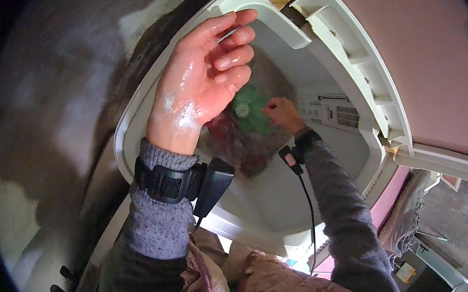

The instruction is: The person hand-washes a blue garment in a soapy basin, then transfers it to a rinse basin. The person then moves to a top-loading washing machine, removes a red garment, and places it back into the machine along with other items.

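Note:
My left hand (204,71) is raised over the white tub (267,207) of what appears to be a washing machine. Its palm and wrist are wet and shiny, and its loosely curled fingers hold nothing. Lower down, inside the tub, is my right hand (284,114), its fingers bent together; I cannot tell whether anything is between them. Left of that hand lies a green round part (253,128), likely the pulsator, with a pale perforated disc (242,110) at its centre. Blurred dark red material, possibly cloth (221,132), shows around it at the bottom.
A pink panel (413,47) with a ribbed white frame (358,62) rises along the right. The tub's right inner wall carries a slotted grille (347,115). Both wrists bear strapped black devices (214,185); a cable (311,219) hangs from the right one. A stained wall (59,92) stands left.

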### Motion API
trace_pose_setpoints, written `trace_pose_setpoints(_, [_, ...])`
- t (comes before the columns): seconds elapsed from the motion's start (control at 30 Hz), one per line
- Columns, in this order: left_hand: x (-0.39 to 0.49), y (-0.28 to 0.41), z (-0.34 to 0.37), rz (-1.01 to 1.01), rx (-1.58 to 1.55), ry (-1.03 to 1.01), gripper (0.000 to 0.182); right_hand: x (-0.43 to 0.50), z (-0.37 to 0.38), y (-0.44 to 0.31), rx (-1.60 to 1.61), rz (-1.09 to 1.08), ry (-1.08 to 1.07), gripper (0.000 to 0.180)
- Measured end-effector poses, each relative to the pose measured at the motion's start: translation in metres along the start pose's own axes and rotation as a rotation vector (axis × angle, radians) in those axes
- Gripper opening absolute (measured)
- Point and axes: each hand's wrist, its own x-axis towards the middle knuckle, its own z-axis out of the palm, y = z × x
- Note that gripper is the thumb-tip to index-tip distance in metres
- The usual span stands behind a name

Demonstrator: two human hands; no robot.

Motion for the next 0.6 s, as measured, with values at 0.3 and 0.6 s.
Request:
trace_pose_setpoints(0.3, [0.002, -0.010, -0.002, -0.051, 0.095, -0.010, 0.025, -0.151, -0.119, -0.118, -0.176, -0.511, -0.083, 0.019])
trace_pose_setpoints(0.6, [0.004, -0.007, -0.007, -0.038, 0.178, 0.024, 0.026, -0.216, -0.147, -0.070, 0.471, -0.188, 0.286, 0.025])
